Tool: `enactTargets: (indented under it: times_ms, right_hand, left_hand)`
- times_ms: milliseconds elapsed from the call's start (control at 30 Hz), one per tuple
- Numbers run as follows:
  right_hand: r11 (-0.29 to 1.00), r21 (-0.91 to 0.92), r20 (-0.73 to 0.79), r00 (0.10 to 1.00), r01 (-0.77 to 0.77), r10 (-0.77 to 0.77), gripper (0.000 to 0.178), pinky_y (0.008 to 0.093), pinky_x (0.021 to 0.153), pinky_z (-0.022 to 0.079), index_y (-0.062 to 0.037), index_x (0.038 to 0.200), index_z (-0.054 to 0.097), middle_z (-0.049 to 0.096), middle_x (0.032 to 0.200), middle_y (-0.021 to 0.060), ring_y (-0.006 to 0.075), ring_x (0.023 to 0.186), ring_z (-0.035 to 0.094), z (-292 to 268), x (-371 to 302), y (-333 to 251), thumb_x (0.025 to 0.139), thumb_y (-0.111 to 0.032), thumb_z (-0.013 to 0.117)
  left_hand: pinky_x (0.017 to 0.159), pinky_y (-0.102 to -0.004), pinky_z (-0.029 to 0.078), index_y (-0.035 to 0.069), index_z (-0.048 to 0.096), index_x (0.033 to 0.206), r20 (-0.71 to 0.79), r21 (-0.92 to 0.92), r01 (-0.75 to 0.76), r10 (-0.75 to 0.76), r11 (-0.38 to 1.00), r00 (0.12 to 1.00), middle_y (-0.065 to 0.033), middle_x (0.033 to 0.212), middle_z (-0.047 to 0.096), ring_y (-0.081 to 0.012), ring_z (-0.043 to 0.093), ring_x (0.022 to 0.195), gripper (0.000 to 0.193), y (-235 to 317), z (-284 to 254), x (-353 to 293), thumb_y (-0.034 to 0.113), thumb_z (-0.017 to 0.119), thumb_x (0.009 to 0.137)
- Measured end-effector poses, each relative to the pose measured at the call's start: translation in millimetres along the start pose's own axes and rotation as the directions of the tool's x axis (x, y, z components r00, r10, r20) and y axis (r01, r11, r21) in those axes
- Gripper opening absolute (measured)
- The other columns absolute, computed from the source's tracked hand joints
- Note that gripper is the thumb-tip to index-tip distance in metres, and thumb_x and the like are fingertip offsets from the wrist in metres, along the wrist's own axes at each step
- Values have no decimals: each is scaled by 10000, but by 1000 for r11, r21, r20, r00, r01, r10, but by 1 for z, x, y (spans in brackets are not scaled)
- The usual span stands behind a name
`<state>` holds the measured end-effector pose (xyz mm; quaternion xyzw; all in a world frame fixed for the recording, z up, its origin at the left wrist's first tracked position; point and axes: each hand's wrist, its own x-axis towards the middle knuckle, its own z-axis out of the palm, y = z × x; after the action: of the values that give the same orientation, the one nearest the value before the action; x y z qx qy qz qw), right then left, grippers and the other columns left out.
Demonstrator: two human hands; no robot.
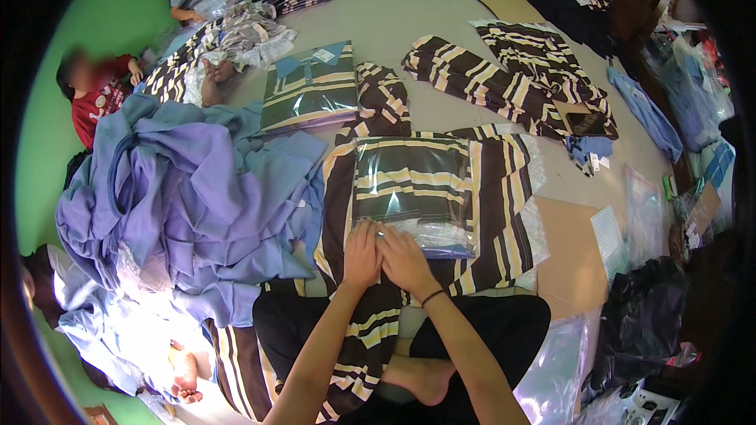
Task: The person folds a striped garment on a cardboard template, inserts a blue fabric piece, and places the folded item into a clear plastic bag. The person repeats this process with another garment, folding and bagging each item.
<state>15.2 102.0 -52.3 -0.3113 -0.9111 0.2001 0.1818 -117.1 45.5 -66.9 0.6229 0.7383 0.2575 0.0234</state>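
A folded dark brown garment with cream and yellow stripes lies in a clear plastic bag (413,181) in front of me. Under it spreads a larger striped cloth (504,161) of the same pattern. At the bag's near left edge, my left hand (362,256) and my right hand (403,260) meet side by side. Their fingers are bent together on the plastic there, and the exact grip is partly hidden. Beyond the bag, to the left, stands a stack of bagged striped garments (309,86) with a blue collar and a tag on top.
A big heap of blue-purple cloth (181,197) lies at the left. Cardboard (571,256), a clear plastic sheet (555,366) and a black plastic bag (642,319) are at the right. More striped cloth (480,83) lies ahead. Other people sit along the green wall.
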Motion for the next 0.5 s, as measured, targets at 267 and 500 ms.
enactTargets:
  times_ms: [267,500]
  right_hand:
    - [973,-139,51,980,-182,191,751,419,1016,216,-112,1296,297,280,1350,81,264,1250,247,-33,-46,60,670,-309,662]
    - [918,-255,-25,951,-305,309,784,450,1014,179,-90,1307,278,251,1364,98,260,1257,231,-43,-57,69,678,-394,634]
  left_hand:
    - [1013,-467,131,-23,183,1315,200,29,119,-122,992,972,-195,1377,156,-361,129,1273,655,-13,16,-7,346,432,833]
    - [1011,-502,70,5,125,1334,318,159,25,-76,987,945,-221,1382,86,-376,58,1280,1023,-8,-6,2,577,593,626]
